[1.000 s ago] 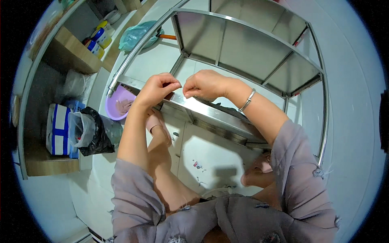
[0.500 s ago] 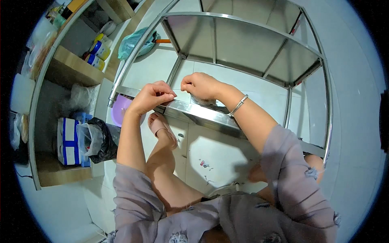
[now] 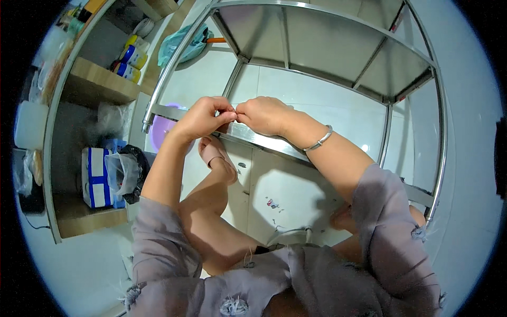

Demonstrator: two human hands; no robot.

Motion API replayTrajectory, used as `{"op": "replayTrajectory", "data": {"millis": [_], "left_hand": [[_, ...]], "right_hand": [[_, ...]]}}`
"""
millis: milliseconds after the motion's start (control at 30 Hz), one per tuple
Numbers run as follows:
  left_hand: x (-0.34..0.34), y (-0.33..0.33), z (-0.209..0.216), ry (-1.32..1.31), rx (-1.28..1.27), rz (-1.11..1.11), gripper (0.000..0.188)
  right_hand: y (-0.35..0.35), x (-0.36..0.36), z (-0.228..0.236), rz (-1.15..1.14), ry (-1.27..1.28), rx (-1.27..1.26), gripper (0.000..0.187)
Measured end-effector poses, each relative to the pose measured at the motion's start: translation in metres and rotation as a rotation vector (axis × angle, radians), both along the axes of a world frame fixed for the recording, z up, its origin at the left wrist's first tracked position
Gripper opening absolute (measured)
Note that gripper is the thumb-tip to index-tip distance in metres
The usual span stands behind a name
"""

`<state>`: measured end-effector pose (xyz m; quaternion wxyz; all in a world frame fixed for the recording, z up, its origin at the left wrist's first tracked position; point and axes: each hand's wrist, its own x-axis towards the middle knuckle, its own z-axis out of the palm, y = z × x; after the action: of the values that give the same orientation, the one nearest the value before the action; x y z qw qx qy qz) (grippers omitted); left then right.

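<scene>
My left hand [image 3: 205, 117] and my right hand [image 3: 265, 115] meet above the front rail [image 3: 269, 142] of a shiny metal rack. The fingertips of both are pinched together and touch at the middle. Whatever lies between them is hidden or too small to make out. A silver bangle [image 3: 320, 139] circles my right wrist. The rail runs just under both hands, and a purple basin [image 3: 160, 130] sits on the floor beyond my left forearm, partly covered by the rail.
The rack's metal shelf panel [image 3: 317, 47] stands beyond my hands. To the left, an open cabinet [image 3: 97, 79] holds jars [image 3: 129, 72], a blue-and-white pack [image 3: 97, 177] and plastic bags [image 3: 124, 171]. A teal bag [image 3: 182, 46] lies behind a rack post. Small scraps [image 3: 272, 203] dot the tiled floor between my feet.
My hands have come together, fingertips now touching; before, they were apart. A greyish item beneath my right hand no longer shows. The view has shifted slightly.
</scene>
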<state>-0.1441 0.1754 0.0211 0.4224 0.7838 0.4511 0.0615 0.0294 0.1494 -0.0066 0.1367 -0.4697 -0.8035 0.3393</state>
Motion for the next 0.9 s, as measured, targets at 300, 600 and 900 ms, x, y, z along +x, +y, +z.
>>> {"op": "replayTrajectory", "data": {"millis": [300, 600, 900], "left_hand": [[-0.004, 0.025, 0.0, 0.117, -0.332, 0.069, 0.018], [-0.048, 0.069, 0.017, 0.281, -0.323, -0.172, 0.019], [-0.118, 0.103, 0.025, 0.093, 0.088, -0.079, 0.015]], "right_hand": [[0.002, 0.004, 0.003, -0.035, -0.088, 0.071, 0.024], [0.015, 0.015, 0.001, -0.148, -0.051, -0.048, 0.03], [-0.009, -0.026, 0.076, -0.342, 0.404, -0.067, 0.028]]}}
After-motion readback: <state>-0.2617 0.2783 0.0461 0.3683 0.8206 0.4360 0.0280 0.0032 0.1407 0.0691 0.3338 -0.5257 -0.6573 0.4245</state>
